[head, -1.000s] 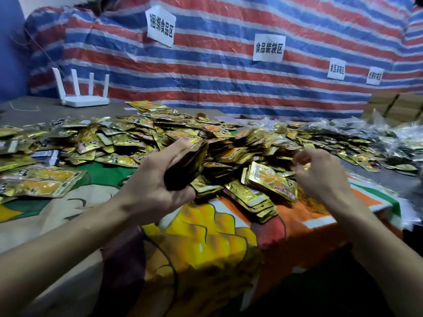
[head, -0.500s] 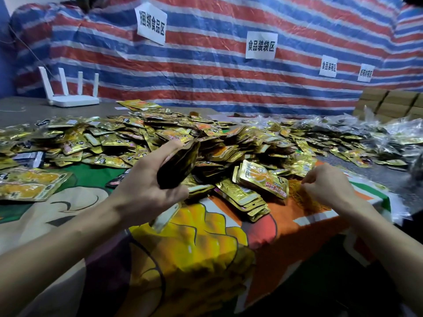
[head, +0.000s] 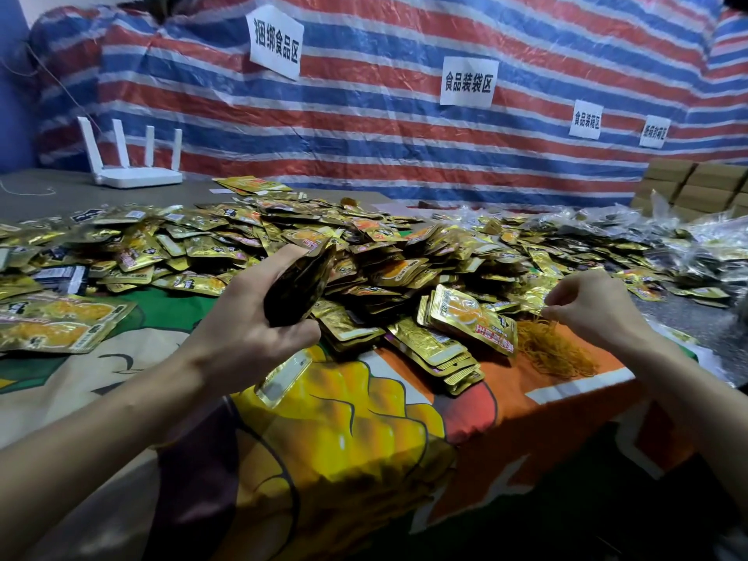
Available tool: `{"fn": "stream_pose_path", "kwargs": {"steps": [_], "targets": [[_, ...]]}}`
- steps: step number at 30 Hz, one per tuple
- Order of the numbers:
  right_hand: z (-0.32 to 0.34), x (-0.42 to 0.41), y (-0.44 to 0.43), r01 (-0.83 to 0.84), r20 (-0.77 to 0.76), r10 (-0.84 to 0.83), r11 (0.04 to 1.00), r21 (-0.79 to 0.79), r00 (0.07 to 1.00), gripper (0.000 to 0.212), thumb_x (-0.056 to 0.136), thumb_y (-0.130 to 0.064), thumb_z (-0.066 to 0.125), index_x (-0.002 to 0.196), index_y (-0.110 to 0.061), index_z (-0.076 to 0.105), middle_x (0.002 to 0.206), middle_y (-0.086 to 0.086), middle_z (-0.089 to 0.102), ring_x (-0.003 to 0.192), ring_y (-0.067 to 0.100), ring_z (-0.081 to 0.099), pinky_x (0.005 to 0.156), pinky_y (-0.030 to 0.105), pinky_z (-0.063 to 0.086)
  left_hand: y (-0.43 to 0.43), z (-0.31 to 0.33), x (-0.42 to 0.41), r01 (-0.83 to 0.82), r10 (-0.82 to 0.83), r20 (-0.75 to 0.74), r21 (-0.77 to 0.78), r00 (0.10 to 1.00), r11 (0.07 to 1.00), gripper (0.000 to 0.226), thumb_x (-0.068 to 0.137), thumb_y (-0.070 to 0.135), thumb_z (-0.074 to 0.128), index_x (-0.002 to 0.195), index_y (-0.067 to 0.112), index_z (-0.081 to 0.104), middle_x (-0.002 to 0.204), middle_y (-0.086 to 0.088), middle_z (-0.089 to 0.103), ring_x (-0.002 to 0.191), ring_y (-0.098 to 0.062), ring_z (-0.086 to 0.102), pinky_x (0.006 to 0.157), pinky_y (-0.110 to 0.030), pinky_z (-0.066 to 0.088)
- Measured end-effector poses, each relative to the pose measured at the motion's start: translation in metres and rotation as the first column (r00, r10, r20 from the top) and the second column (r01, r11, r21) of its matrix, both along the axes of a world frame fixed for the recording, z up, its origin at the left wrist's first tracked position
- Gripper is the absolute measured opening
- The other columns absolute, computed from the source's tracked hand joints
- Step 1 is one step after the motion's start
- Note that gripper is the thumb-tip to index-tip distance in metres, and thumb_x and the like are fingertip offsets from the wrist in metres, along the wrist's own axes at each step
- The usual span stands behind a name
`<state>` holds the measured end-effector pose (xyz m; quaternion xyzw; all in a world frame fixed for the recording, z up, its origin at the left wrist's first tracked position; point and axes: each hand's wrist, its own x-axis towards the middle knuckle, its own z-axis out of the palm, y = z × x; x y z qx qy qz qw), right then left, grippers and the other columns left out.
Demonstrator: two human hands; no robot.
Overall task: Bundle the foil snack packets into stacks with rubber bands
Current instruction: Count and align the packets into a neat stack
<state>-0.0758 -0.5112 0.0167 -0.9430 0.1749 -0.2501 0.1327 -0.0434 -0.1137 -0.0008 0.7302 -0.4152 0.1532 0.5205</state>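
Fingers: on my left hand [head: 251, 338] the fingers [head: 283, 257] are clenched round a dark-edged stack of gold foil snack packets [head: 299, 285], held on edge just above the table. On my right hand [head: 595, 309] the fingertips [head: 554, 297] pinch at the top of a tangle of thin orange rubber bands [head: 550, 350]. Whether one band is free of the rest, I cannot tell.
Nearest surface: a bright cartoon-printed tablecloth [head: 364, 439] in yellow, orange and green hangs over the front edge.
Stray piece: one clear-faced flat packet [head: 283, 378] lies on the cloth just beside my left wrist.
Ready stacks: two fanned piles of gold packets [head: 441, 354] lie between my hands, touching the rubber bands. I see no band round them.
Progress: I judge this early. The stack in my grip has no band yet, and I can pick out no finished bundle.
Left to do: a wide loose heap of gold packets [head: 404, 257] covers the middle of the table.
Far right: crinkled clear plastic bags [head: 688, 236] with packets inside.
Far left: a white four-antenna router [head: 133, 176] stands on the bare grey tabletop [head: 40, 192].
Back corner: brown cardboard boxes [head: 696, 184], stacked.
Room: a red, white and blue striped tarpaulin [head: 404, 155] hangs behind, with white paper signs [head: 275, 42] stuck on it.
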Motion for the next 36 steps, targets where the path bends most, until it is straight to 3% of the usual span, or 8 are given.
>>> {"fn": "stream_pose_path", "kwargs": {"steps": [6, 11, 16, 23, 25, 27, 32, 36], "targets": [[0.001, 0.007, -0.004, 0.004, -0.016, -0.004, 1.000, 0.005, 1.000, 0.018, 0.078, 0.006, 0.079, 0.092, -0.004, 0.079, 0.082, 0.014, 0.075, 0.069, 0.020, 0.068, 0.059, 0.020, 0.045, 0.005, -0.001, 0.002, -0.017, 0.017, -0.007, -0.015, 1.000, 1.000, 0.045, 0.064, 0.037, 0.060, 0.103, 0.014, 0.061, 0.079, -0.008, 0.049, 0.072, -0.036, 0.045, 0.060, -0.041, 0.037], [0.008, 0.011, 0.001, -0.037, 0.053, 0.038, 0.999, -0.019, 0.998, 0.016, 0.079, 0.006, 0.078, 0.092, -0.003, 0.080, 0.086, 0.016, 0.076, 0.070, 0.025, 0.071, 0.072, 0.033, 0.058, 0.010, -0.001, 0.005, -0.011, 0.011, -0.006, -0.029, 1.000, 1.000, 0.041, 0.066, 0.037, 0.061, 0.096, 0.008, 0.058, 0.079, -0.021, 0.045, 0.072, -0.039, 0.041, 0.060, -0.044, 0.034], [0.018, 0.011, 0.007, -0.053, 0.080, 0.057, 0.997, -0.061, 0.995, 0.011, 0.083, 0.004, 0.077, 0.089, -0.005, 0.080, 0.071, 0.007, 0.072, 0.050, 0.019, 0.069, 0.053, 0.028, 0.055, 0.015, -0.001, 0.007, -0.031, 0.030, -0.028, -0.025, 0.999, 0.999, 0.047, 0.065, 0.036, 0.062, 0.099, 0.004, 0.057, 0.082, -0.029, 0.044, 0.074, -0.044, 0.042, 0.061, -0.051, 0.037], [0.027, 0.013, 0.013, -0.098, 0.004, 0.098, 0.993, -0.069, 0.995, 0.011, 0.087, 0.000, 0.074, 0.087, -0.009, 0.080, 0.063, -0.009, 0.065, 0.039, 0.009, 0.064, 0.048, 0.025, 0.051, 0.017, 0.001, 0.010, -0.033, 0.032, -0.024, -0.050, 0.999, 0.998, 0.049, 0.064, 0.035, 0.062, 0.100, 0.001, 0.057, 0.081, -0.029, 0.043, 0.072, -0.046, 0.042, 0.060, -0.053, 0.037], [0.029, 0.015, 0.012, -0.107, 0.003, 0.107, 0.994, -0.022, 0.994, 0.010, 0.086, 0.000, 0.075, 0.085, -0.009, 0.080, 0.061, -0.014, 0.063, 0.041, 0.013, 0.065, 0.049, 0.026, 0.051, 0.017, 0.000, 0.010, -0.029, 0.026, -0.050, -0.073, 0.998, 0.997, 0.047, 0.063, 0.035, 0.063, 0.100, 0.006, 0.060, 0.082, -0.029, 0.045, 0.073, -0.046, 0.043, 0.060, -0.052, 0.037], [0.032, 0.017, 0.012, -0.118, 0.053, 0.117, 0.993, 0.021, 0.992, 0.009, 0.086, -0.002, 0.076, 0.084, -0.010, 0.080, 0.061, -0.005, 0.069, 0.044, 0.017, 0.067, 0.052, 0.029, 0.054, 0.017, 0.001, 0.010, -0.027, 0.019, -0.089, -0.095, 0.996, 0.995, 0.046, 0.061, 0.035, 0.064, 0.102, 0.015, 0.063, 0.081, -0.025, 0.048, 0.073, -0.043, 0.045, 0.059, -0.047, 0.039], [0.042, 0.020, 0.033, -0.240, 0.157, 0.215, 0.957, 0.164, 0.964, 0.005, 0.085, -0.008, 0.079, 0.090, -0.008, 0.079, 0.071, 0.002, 0.074, 0.051, 0.016, 0.070, 0.048, 0.021, 0.054, 0.017, -0.001, 0.011, 0.011, -0.041, -0.194, -0.152, 0.980, 0.988, 0.045, 0.062, 0.025, 0.070, 0.105, 0.017, 0.066, 0.079, -0.020, 0.050, 0.066, -0.022, 0.048, 0.058, -0.034, 0.041], [0.047, 0.022, 0.081, -0.433, 0.222, 0.375, 0.830, 0.352, 0.900, 0.006, 0.084, -0.015, 0.078, 0.089, -0.019, 0.078, 0.082, -0.005, 0.077, 0.081, 0.009, 0.071, 0.073, 0.025, 0.051, 0.018, -0.005, 0.016, 0.037, -0.169, -0.385, -0.327, 0.907, 0.944, 0.049, 0.060, 0.023, 0.068, 0.108, 0.013, 0.068, 0.082, -0.019, 0.055, 0.086, -0.031, 0.061, 0.080, -0.046, 0.047]]}}
